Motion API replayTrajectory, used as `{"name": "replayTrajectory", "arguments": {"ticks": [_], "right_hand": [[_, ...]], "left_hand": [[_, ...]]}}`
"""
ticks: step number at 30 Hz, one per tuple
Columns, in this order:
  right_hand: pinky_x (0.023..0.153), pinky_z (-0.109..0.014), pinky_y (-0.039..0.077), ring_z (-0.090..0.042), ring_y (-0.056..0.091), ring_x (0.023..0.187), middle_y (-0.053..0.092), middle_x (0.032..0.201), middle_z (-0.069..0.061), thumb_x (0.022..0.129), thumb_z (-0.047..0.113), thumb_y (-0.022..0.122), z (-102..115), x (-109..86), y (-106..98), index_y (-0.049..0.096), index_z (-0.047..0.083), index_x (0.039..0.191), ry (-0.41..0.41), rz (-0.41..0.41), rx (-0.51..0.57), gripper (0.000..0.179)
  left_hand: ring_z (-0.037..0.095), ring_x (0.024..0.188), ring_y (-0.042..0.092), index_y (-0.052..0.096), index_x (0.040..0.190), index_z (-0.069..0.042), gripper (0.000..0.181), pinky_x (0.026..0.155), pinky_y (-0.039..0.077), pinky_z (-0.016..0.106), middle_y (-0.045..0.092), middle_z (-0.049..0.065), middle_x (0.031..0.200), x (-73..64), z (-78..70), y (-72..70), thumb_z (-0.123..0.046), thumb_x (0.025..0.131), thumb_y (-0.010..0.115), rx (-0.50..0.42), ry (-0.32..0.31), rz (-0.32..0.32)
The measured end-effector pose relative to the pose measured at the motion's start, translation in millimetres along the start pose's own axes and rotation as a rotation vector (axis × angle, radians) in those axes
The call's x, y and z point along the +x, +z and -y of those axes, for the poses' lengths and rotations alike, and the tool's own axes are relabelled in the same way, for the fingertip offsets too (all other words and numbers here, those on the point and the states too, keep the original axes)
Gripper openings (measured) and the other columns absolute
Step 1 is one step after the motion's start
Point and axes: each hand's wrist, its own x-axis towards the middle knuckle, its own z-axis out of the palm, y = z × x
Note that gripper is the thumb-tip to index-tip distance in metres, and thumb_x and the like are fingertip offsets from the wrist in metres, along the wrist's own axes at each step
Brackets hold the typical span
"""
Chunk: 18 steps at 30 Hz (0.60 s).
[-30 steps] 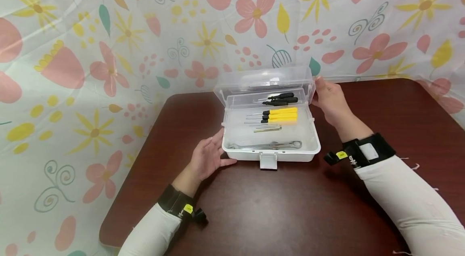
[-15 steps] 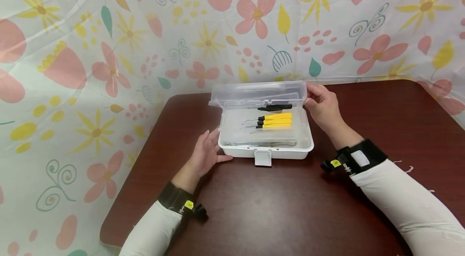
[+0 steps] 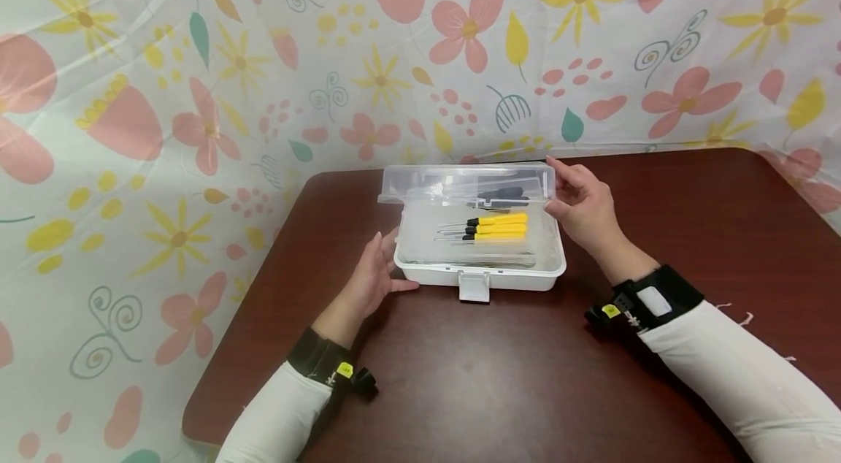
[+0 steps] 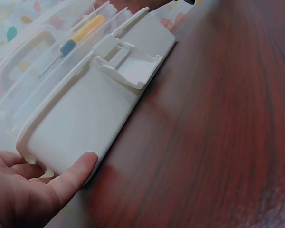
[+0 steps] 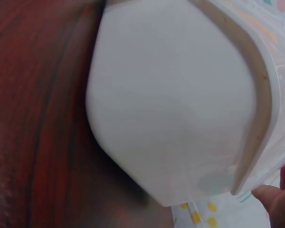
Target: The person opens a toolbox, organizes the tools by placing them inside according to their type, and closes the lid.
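A white toolbox [image 3: 427, 274] stands on the table with its front latch [image 3: 474, 286] hanging down. The clear lid [image 3: 420, 182] is raised at the back. Yellow-handled screwdrivers [image 3: 502, 229] lie in a translucent tray, and black-handled screwdrivers [image 3: 502, 194] show through the lid behind them. Wrenches [image 3: 519, 259] at the front are only dimly seen through plastic. My left hand [image 3: 369, 275] holds the toolbox's left front corner, its thumb [image 4: 83, 168] against the front wall. With thumb and fingers, my right hand [image 3: 585, 207] pinches the lid's right end; most of that hand is outside the right wrist view.
The toolbox rests on a dark reddish-brown table [image 3: 473, 383]. A flower-patterned cloth [image 3: 368, 83] hangs close behind the table and along its left side. Both wrists wear black straps with small cameras; the left camera [image 3: 363, 381] sits low near the tabletop.
The lid has come down with my right hand on it. The trays have lowered too, so plastic covers the wrenches. The toolbox shifted slightly left; my left hand stayed at its corner.
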Motion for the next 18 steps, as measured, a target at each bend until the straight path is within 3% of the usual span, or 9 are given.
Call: {"name": "replayTrajectory", "arguments": {"ticks": [5, 8, 12, 18], "right_hand": [[0.078, -0.006, 0.047, -0.011, 0.052, 0.085, 0.052, 0.094, -0.01, 0.075, 0.021, 0.093, 0, -3.0, 2, 0.062, 0.003, 0.14, -0.019, 0.009, 0.013, 0.074], [0.079, -0.005, 0.046, -0.011, 0.051, 0.087, 0.051, 0.094, -0.009, 0.075, 0.011, 0.089, 0, -4.9, 2, 0.061, 0.004, 0.142, -0.002, 0.018, 0.0, 0.073], [0.09, 0.0, 0.045, 0.001, 0.054, 0.093, 0.052, 0.096, 0.002, 0.071, -0.008, 0.082, 0, -8.9, 0, 0.057, 0.005, 0.145, 0.03, 0.035, -0.02, 0.079], [0.098, -0.006, 0.045, 0.007, 0.06, 0.106, 0.056, 0.105, 0.013, 0.066, -0.013, 0.087, -4, -13.8, 1, 0.054, 0.007, 0.148, -0.004, 0.064, 0.004, 0.091]], "left_hand": [[0.039, 0.15, 0.038, 0.029, 0.163, -0.027, 0.076, 0.099, 0.053, 0.068, 0.037, 0.007, 0.165, 0.8, 2.9, 0.0, -0.07, 0.1, 0.028, 0.016, -0.003, -0.044], [0.038, 0.15, 0.038, 0.03, 0.162, -0.027, 0.076, 0.098, 0.054, 0.067, 0.038, 0.006, 0.165, 1.2, 4.3, 0.7, -0.07, 0.1, 0.029, 0.028, -0.003, -0.058], [0.037, 0.151, 0.037, 0.03, 0.162, -0.025, 0.077, 0.098, 0.054, 0.067, 0.036, 0.005, 0.166, 1.1, 3.1, 1.9, -0.07, 0.1, 0.032, 0.035, 0.001, -0.062], [0.039, 0.15, 0.039, 0.032, 0.162, -0.026, 0.074, 0.097, 0.055, 0.065, 0.037, 0.005, 0.166, 0.7, -1.7, 2.8, -0.068, 0.101, 0.032, 0.059, 0.017, -0.062]]}}
